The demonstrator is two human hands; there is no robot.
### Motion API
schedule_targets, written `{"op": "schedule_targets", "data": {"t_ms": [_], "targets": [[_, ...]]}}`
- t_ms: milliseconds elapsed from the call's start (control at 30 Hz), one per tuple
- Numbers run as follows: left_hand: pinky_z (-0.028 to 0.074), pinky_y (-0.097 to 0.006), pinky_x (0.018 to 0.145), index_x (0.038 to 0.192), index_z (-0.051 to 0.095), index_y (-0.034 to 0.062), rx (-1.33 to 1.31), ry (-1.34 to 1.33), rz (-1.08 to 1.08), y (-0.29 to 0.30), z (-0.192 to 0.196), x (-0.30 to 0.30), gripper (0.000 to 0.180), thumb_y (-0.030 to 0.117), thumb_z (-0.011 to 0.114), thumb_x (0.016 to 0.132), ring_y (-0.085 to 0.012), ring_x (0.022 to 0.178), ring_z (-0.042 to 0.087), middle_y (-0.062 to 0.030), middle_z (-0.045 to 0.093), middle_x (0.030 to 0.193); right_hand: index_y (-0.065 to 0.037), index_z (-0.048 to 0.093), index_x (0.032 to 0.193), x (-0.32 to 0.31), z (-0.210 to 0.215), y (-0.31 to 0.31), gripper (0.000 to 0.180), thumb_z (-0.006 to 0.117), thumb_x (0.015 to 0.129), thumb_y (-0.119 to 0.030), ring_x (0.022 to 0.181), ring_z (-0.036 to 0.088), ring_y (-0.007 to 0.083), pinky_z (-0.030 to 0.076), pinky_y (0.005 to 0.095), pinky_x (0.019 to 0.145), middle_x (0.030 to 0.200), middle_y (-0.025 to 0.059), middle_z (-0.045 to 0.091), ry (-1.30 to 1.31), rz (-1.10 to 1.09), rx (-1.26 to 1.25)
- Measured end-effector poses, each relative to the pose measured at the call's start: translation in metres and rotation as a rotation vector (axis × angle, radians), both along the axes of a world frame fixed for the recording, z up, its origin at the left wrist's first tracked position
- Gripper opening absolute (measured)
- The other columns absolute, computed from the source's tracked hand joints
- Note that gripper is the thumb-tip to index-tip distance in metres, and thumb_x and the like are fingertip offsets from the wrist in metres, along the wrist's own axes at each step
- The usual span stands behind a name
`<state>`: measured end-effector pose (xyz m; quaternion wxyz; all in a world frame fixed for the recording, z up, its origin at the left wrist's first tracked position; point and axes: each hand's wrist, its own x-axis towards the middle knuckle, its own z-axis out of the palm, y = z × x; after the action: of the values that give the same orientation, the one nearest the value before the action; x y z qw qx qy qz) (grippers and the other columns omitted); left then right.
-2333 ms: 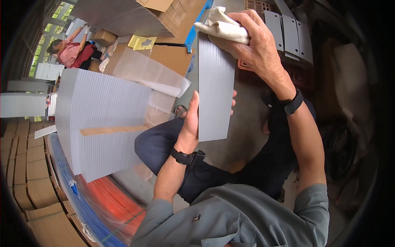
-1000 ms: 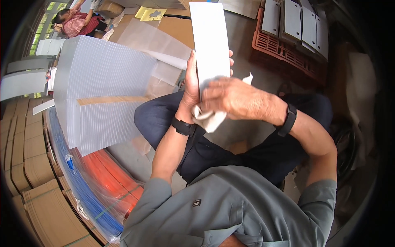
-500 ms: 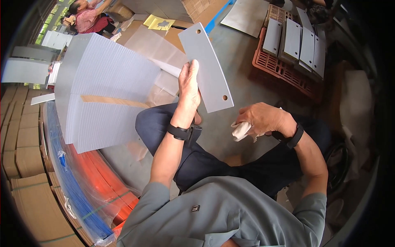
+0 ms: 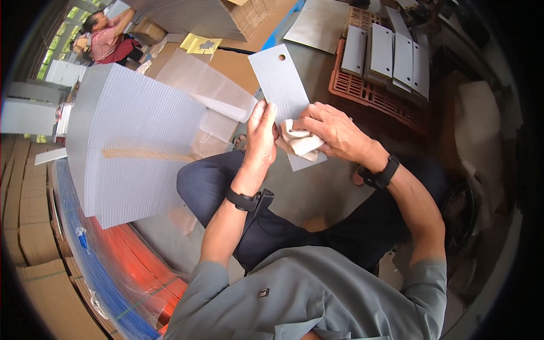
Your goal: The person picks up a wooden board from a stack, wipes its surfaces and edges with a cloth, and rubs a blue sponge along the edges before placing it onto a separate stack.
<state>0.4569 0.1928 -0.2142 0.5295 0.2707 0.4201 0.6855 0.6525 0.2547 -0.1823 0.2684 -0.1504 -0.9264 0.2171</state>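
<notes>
A flat grey panel tilts upright in front of me, with a round hole near its upper end. My left hand grips its left edge, thumb on the face and fingers behind. Against the lower part of the panel, my right hand presses a crumpled white cloth held in its fingers. The cloth and hand cover part of the face, and the lower hole is hidden. To the left stands a big stack of similar grey panels, with a strip of brown tape across it.
An orange plastic crate at the upper right carries several holed panels. Clear plastic sheeting and a yellow piece lie beyond the stack. Bundled blue and orange strips and cardboard lie left. Another person works far left.
My right hand has brought the cloth up and left onto the panel's lower face. The panel, still in my left hand, sits slightly lower, and the whole view has shifted a little.
</notes>
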Motion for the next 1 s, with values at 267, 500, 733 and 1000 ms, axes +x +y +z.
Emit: {"op": "schedule_targets", "data": {"t_ms": [267,500,733,1000], "targets": [[0.048,-0.021,0.077,0.133,0.056,0.002,-0.083,0.247,-0.365,-0.022,0.003,0.008,0.033,0.022,0.057,0.106,-0.0028,0.085,0.053,0.0034,0.062,0.102,-0.019,0.067,0.111,-0.008,0.012,0.073,0.04,0.075,0.074,-0.007,0.098,0.059,0.0257,0.048,0.0388,0.084,0.104,0.0018,0.061,0.191,-0.447,0.228],[0.047,-0.021,0.073,0.132,0.057,0.0021,-0.109,0.186,-0.379,-0.024,-0.006,0.019,0.032,0.02,0.059,0.105,-0.003,0.085,0.055,0.0024,0.063,0.1,-0.006,0.066,0.12,0.025,0.022,0.128,0.034,0.074,0.088,-0.015,0.1,0.064,0.03,0.053,0.0393,0.089,0.106,0.0133,0.063,0.724,-0.449,0.038],[0.047,-0.021,0.069,0.129,0.059,0.0044,-0.11,0.147,-0.346,-0.014,0.0,0.015,0.03,0.02,0.06,0.104,-0.0021,0.082,0.054,0.0046,0.06,0.096,-0.006,0.066,0.119,0.012,0.056,0.079,0.035,0.071,0.084,-0.008,0.093,0.061,0.0332,0.051,0.0419,0.083,0.097,0.015,0.062,0.262,-0.299,0.341],[0.049,-0.026,0.086,0.132,0.057,0.0072,-0.101,0.125,-0.163,-0.005,-0.003,0.001,0.03,0.013,0.058,0.103,-0.0077,0.104,0.058,-0.0012,0.062,0.121,-0.011,0.071,0.11,-0.022,0.002,0.04,0.038,0.082,0.073,-0.01,0.098,0.069,0.0277,0.057,0.0398,0.09,0.1,0.0061,0.067,0.099,-0.108,0.131]]}}
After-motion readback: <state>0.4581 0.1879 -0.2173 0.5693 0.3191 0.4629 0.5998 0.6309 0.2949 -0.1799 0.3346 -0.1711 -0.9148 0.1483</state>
